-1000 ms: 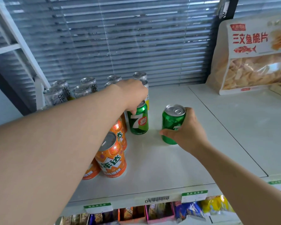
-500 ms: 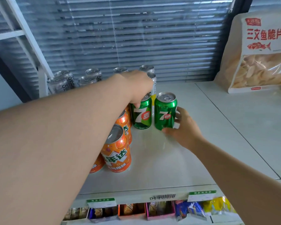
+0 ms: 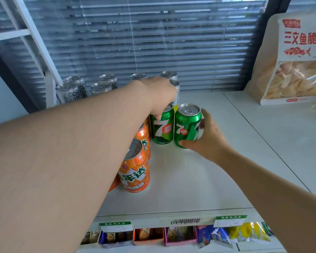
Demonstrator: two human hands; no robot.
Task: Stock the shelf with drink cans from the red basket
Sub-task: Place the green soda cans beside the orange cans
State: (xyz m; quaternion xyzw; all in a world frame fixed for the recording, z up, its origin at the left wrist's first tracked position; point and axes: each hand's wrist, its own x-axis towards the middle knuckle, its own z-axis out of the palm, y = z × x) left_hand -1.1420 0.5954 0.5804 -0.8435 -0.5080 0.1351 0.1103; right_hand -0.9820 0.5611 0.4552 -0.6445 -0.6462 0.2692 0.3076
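**A:** Where is the can that's being stocked?

**B:** The green aluminium 7up can stands upright on the white shelf board, long axis vertical. It is touching or just beside a second green can on its left; I can't tell which.

**A:** And the hands?

**B:** The right hand wraps its lower right side, thumb at the near base and fingers curled round the far side. The left hand reaches from above and grips the second green can's top, fingers curled over the rim.

**A:** What does the next move turn on?

**B:** The can lies left of the right palm, with orange printed cans further left and nearer. So I'd judge the right hand should let go and draw back right and near, away from the row. The red basket is out of view.
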